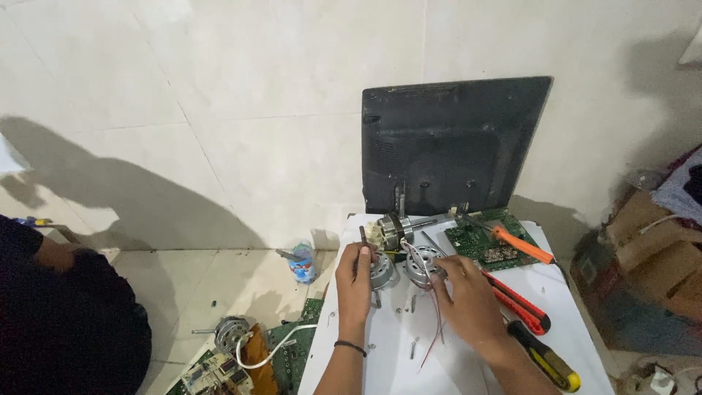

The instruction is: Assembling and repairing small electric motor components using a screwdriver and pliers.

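You are looking down at a small white table [453, 366] pushed against a pale tiled wall, and both your bare hands are at work in its middle. Your left hand [355, 281] is curled closed around a thin dark tool [363, 235] that stands up out of your fist, while the heel of that hand rests on a round silver motor half [383, 272], seemingly to pin it flat. Your right hand [468, 296] lies just beside it, fingertips pinching at a second silver motor part [423, 265] where thin red and white wires [431, 322] trail toward you; whether it grips the wires or the metal cannot be told. Behind both, a motor rotor with its shaft [398, 227] lies on its side near the table's back edge. To your right, within easy reach, sit a green circuit board [482, 245], an orange-handled screwdriver [521, 245] laid across it, a red utility knife [515, 300] and a yellow-and-black-handled screwdriver [548, 362]. Small loose screws [413, 347] dot the table near your wrists. A dark flat monitor [453, 146] leans upright against the wall. On the floor at left lie another motor [230, 333], more circuit boards [219, 373] and a small bottle [302, 263]; another person in dark clothing [66, 322] sits at the far left.
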